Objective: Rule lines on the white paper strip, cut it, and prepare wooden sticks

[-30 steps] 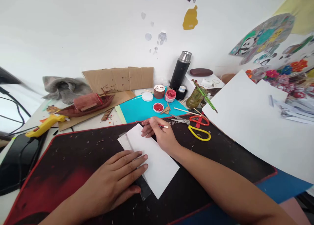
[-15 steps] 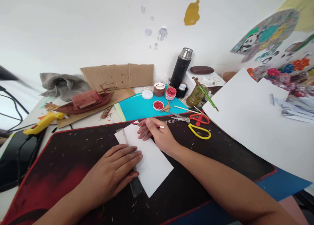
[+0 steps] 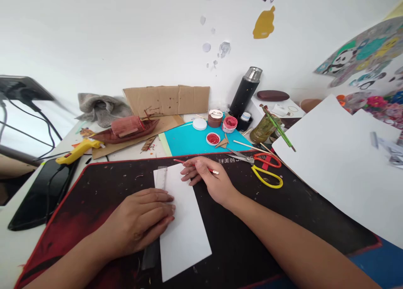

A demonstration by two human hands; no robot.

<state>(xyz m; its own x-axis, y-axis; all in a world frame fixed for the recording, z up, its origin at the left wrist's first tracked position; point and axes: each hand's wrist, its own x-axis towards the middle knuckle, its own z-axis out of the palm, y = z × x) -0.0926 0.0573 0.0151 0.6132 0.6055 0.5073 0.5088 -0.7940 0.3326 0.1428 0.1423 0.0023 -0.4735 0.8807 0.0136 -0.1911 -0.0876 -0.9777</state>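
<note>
Wall (image 3: pixel 141 37): white — pale patches (image 3: pixel 206 47), a yellow sticker (image 3: pixel 263 23), a panda picture (image 3: pixel 344 61) at right
Table (image 3: pixel 19 249): white, standing close along the wall
Light: bright and soft

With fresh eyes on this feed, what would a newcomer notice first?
Probably the white paper on the dark mat, with the left hand resting over a clear ruler along its left side and the right hand holding a red pencil at its far end. Next, perhaps the reddish model boat at back left and the scissors, with orange and yellow handles, right of the paper.
</note>
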